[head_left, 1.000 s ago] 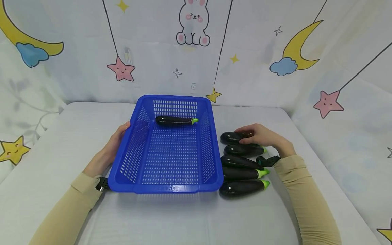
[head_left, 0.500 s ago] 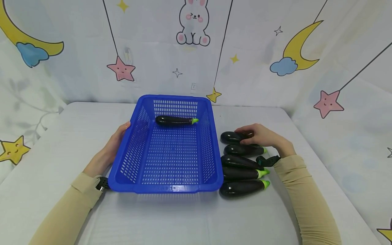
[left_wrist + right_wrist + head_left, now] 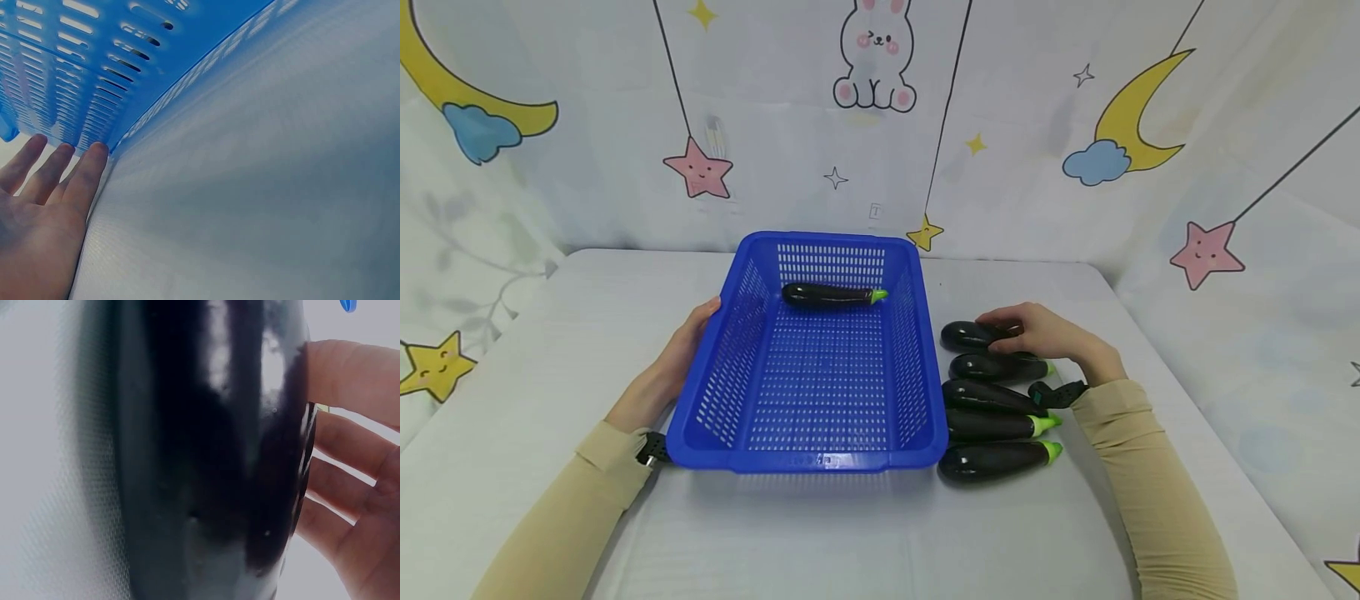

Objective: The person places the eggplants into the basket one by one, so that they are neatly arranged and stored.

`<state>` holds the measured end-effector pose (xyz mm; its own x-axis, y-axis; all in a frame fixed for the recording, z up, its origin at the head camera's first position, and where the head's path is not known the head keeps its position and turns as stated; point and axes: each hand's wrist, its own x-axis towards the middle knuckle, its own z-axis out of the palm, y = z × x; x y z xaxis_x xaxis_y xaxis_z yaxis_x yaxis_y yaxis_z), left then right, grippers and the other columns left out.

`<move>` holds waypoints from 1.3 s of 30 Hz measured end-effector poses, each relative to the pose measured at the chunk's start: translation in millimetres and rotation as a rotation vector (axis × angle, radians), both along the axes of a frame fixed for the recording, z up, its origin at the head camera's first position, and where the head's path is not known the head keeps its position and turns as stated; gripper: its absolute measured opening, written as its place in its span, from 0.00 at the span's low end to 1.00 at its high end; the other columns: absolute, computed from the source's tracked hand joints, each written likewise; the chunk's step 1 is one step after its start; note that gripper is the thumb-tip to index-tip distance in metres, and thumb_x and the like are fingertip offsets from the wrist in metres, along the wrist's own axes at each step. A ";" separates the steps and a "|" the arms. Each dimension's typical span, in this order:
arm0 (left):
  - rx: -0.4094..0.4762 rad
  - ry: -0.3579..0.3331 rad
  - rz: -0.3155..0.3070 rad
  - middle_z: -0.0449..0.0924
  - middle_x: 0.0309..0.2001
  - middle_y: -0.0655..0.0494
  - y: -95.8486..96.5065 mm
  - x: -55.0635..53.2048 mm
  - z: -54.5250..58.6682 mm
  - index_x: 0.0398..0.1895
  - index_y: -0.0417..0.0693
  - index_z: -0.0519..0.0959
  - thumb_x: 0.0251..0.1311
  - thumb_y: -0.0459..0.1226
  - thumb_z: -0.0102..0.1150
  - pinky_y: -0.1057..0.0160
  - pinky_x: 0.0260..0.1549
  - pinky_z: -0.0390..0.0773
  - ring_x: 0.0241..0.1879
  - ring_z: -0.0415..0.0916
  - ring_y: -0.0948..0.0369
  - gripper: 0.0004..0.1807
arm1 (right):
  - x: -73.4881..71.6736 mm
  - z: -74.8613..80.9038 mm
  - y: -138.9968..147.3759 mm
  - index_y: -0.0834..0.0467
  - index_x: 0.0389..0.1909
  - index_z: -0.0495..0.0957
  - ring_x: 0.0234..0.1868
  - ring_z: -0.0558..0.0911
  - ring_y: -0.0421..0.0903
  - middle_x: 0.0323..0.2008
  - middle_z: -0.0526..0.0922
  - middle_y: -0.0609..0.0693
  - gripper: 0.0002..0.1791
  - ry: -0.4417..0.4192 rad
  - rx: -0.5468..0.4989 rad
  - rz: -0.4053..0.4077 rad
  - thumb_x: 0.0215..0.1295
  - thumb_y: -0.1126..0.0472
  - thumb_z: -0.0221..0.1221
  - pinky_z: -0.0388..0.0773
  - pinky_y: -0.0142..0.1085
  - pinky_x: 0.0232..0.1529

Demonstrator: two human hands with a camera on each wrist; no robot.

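Note:
A blue plastic basket point(image 3: 805, 460) stands mid-table with one dark eggplant point(image 3: 827, 296) lying across its far end. My left hand point(image 3: 673, 358) rests against the basket's left side; in the left wrist view its fingers point(image 3: 87, 178) extend nearly straight to the slotted wall. To the right of the basket, my right hand point(image 3: 1037, 329) grips the farthest eggplant point(image 3: 961, 335) of a row from above, thumb on the near side and fingers over the far side. Its stem end is hidden under the hand. A glossy nearer eggplant point(image 3: 206, 437) fills much of the right wrist view.
Several more eggplants with green stems, such as the nearest one point(image 3: 992, 461), lie in a row beside the basket's right wall. A white cloth point(image 3: 820, 542) covers the table. Behind it hangs a curtain point(image 3: 775, 108) printed with moons and stars.

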<state>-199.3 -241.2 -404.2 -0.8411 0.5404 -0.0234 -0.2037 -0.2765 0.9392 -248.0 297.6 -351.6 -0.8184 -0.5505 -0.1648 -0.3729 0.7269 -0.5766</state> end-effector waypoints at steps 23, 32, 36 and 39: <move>-0.013 -0.007 0.016 0.81 0.46 0.59 0.3 1.1 1.9 0.67 0.59 0.60 0.76 0.57 0.33 0.66 0.35 0.81 0.39 0.80 0.66 0.25 | 5.0 11.3 -4.6 0.61 0.65 0.74 0.60 0.78 0.56 0.62 0.78 0.60 0.27 0.073 -0.054 -0.007 0.67 0.60 0.66 0.72 0.57 0.62; -0.033 -0.013 0.013 0.80 0.48 0.58 -0.7 0.9 0.9 0.68 0.57 0.60 0.75 0.58 0.32 0.65 0.37 0.81 0.41 0.80 0.65 0.27 | 8.3 17.6 -9.0 0.62 0.66 0.73 0.57 0.79 0.56 0.62 0.78 0.61 0.26 0.141 -0.049 -0.020 0.68 0.62 0.64 0.75 0.55 0.59; -0.030 -0.011 0.005 0.80 0.47 0.58 -1.0 0.4 0.5 0.68 0.57 0.60 0.75 0.59 0.32 0.65 0.36 0.81 0.40 0.81 0.65 0.27 | 9.4 20.2 -10.1 0.62 0.66 0.73 0.58 0.78 0.56 0.62 0.78 0.61 0.26 0.154 -0.064 -0.023 0.68 0.61 0.64 0.75 0.55 0.58; -0.025 -0.011 0.000 0.80 0.47 0.58 -1.3 0.0 -0.1 0.68 0.57 0.60 0.75 0.58 0.32 0.65 0.36 0.82 0.40 0.81 0.65 0.27 | 10.1 22.1 -10.3 0.61 0.66 0.73 0.57 0.78 0.56 0.61 0.78 0.61 0.26 0.161 -0.072 -0.031 0.69 0.60 0.63 0.76 0.55 0.57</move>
